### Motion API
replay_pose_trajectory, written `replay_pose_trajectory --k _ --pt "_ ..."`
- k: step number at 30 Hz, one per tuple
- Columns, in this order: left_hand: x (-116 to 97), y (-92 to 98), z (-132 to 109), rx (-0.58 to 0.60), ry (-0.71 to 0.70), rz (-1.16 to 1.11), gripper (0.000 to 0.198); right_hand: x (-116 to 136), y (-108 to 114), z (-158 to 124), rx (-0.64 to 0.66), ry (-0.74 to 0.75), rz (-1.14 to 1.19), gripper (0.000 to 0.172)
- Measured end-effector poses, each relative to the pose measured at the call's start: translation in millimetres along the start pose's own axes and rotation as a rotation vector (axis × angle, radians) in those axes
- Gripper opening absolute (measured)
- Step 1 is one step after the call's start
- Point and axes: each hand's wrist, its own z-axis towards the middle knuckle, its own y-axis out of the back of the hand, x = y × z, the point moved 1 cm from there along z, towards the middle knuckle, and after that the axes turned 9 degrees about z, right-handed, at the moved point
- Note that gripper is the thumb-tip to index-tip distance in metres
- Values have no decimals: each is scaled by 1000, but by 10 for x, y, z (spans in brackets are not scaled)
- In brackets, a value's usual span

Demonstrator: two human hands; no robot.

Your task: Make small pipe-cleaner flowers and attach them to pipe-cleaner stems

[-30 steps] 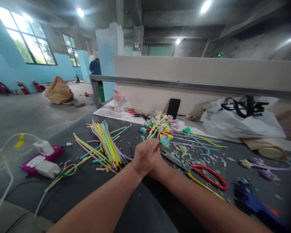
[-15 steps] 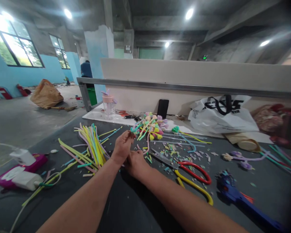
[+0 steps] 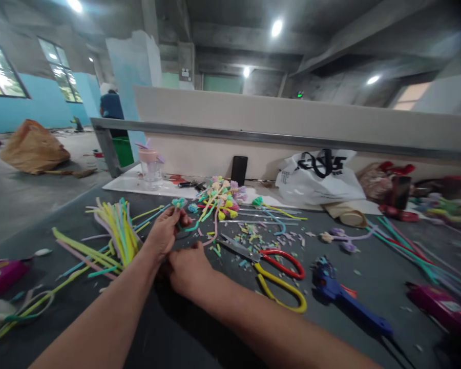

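My left hand [image 3: 164, 229] is closed, its thumb and fingers pinching a teal pipe-cleaner flower [image 3: 179, 203] whose head sticks up above the fingertips. A bent teal stem curves out to the right of those fingers. Just below and to the right, my right hand [image 3: 188, 264] is curled with its knuckles up; its fingertips are hidden, so what they hold cannot be made out. Beyond both hands lies a heap of pastel pipe-cleaner flowers [image 3: 221, 197]. Left of my left hand is a bundle of yellow, lilac and blue pipe cleaners [image 3: 119, 230].
Scissors [image 3: 263, 256] with red and yellow handles lie open to the right among cut scraps. Further right are a blue glue gun [image 3: 346, 297] and a lilac flower stem [image 3: 355, 237]. A phone [image 3: 238, 170], a cup [image 3: 151, 169] and a white bag [image 3: 318, 179] stand behind.
The view has swung right, so things sit further left. The teal flower head now shows clearly above my left fingers, with its stem bent out; my right hand stays curled close by.
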Motion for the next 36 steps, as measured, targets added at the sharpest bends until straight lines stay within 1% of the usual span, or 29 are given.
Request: replay_pose_trajectory --k 3,7,11,15,17,19,20,22,24,25,26,27,28,29,30,32,33,34,36 --pt "19 31 2 8 12 -45 28 14 -18 3 -10 -18 -5 20" --pt "64 65 22 19 30 -66 26 9 -4 9 16 -27 4 17" --pt "67 55 20 15 30 -51 24 -10 -27 27 -12 -38 10 14" --pt "52 68 32 -4 14 -10 23 -50 -48 10 -32 -34 24 18" --pt "62 100 51 -17 8 4 23 -89 7 -69 -41 -8 36 17" --pt "82 133 69 -28 3 9 24 -165 135 -223 -43 16 55 16" --pt "93 146 77 -29 4 7 24 -225 223 -327 -18 -3 101 18" --pt "116 155 89 -21 10 1 23 -383 455 -578 -89 -61 283 18" --pt "134 146 92 -7 24 -6 23 -581 707 -865 -77 -173 582 28" --pt "141 135 88 -1 34 -7 23 -683 833 -1015 -81 -233 762 25" --pt "147 123 81 6 45 -6 23 -777 953 -1163 -91 -246 914 20" --pt "152 109 71 15 57 -2 23 -864 1064 -1305 -127 -261 1027 18" --pt "156 94 58 25 70 4 22 -936 1162 -1437 -163 -249 1132 19" --pt "160 78 43 37 84 12 22 -994 1243 -1552 -198 -224 1244 30" --pt "163 59 28 53 101 21 22 -1041 1309 -1646 -284 -209 1331 38" --pt "160 8 3 86 134 42 22 -1097 1398 -1756 -438 -136 1432 25" --pt "152 -32 -4 104 153 52 22 -1111 1424 -1769 -496 -84 1470 16" --pt "138 -84 -9 123 172 60 22 -1118 1440 -1755 -542 -30 1509 11" --pt "95 -235 -12 172 213 71 23 -1123 1441 -1669 -577 31 1606 13"
